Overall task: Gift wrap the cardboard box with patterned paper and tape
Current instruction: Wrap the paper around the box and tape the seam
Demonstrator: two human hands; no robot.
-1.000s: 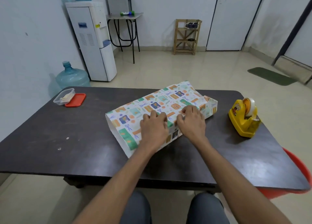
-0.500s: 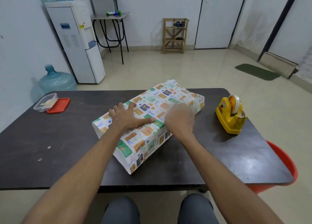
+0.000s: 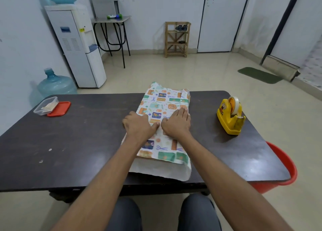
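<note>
Parcel: We see the box [image 3: 163,119] covered in patterned paper, lying on the dark table [image 3: 78,143], its long side running away from us, roughly in the middle of the tabletop. No cardboard shows; the paper hides all of it.
Paper: The paper [image 3: 163,144] carries green, orange and blue shapes on white. At the near end it hangs past the box, and we see its plain white underside curling onto the table close to the near edge. At the far end the paper stands up loose and rumpled, just over the far table edge.
Left hand: Our left hand [image 3: 139,126] lies palm down on the parcel's left side, fingers curled over the left edge, thumb pointing right. It grips nothing; it presses flat.
Right hand: Our right hand [image 3: 176,123] lies palm down on top of the parcel toward its right side, fingers straight and close together, pointing away from us. It also just presses, holding nothing.
Hands together: The thumbs meet near the middle of the parcel; we cannot tell whether they touch.
Tape: A yellow tape dispenser [image 3: 230,116] with a roll in it stands on the table to the right, well apart from the parcel.
Left of table: A clear plastic tub [image 3: 45,105] sits near the far left corner, with its red lid [image 3: 59,108] lying just beside it.
Below the table: A red bucket [image 3: 280,171] shows past the right edge.
Room: A water dispenser [image 3: 76,44] stands against the left wall, a big blue bottle [image 3: 55,84] on the floor near it.
</note>
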